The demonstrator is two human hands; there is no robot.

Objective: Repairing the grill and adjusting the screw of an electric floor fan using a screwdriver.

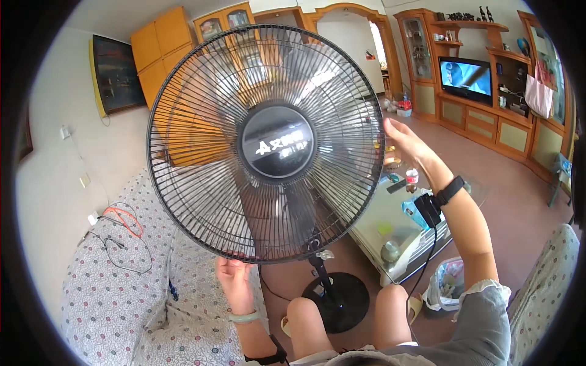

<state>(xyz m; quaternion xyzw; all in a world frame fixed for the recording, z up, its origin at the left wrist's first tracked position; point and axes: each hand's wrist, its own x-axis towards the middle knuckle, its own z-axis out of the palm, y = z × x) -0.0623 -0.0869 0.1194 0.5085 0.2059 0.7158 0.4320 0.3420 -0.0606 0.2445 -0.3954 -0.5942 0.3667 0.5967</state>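
Bare knees [348, 308] sit lowest in view, the person seated, with a standing fan right in front of them. Fan grille [265, 143], black wire, round, dark hub disc at centre, fills the middle of the picture, face toward the person. Left hand [234, 277] is at the grille's bottom rim, palm up, fingers curled onto the rim from below; it seems to bear the weight there. Pale bangle and dark strap on that wrist. Right hand [404, 140] is at the grille's right rim, fingers spread and flat against the edge, pressing more than gripping; cannot tell if any finger hooks the wire. Dark wristband [450, 190] with a small black unit and cable on that forearm. Two hands on opposite edges likely keep the round guard steady and square.

Below the grille: fan pole and round black base [336, 302] on the floor, between the knees. Left of the grille: dotted sofa cover [110, 293] with orange and black cables [125, 235] lying on it. Right of the grille: low glass tabletop [390, 222] with a small bottle [412, 177] and bits. Below the tabletop, a plastic bag [445, 287] on the floor. Far right of the grille: wooden wall unit with a lit television [465, 78].
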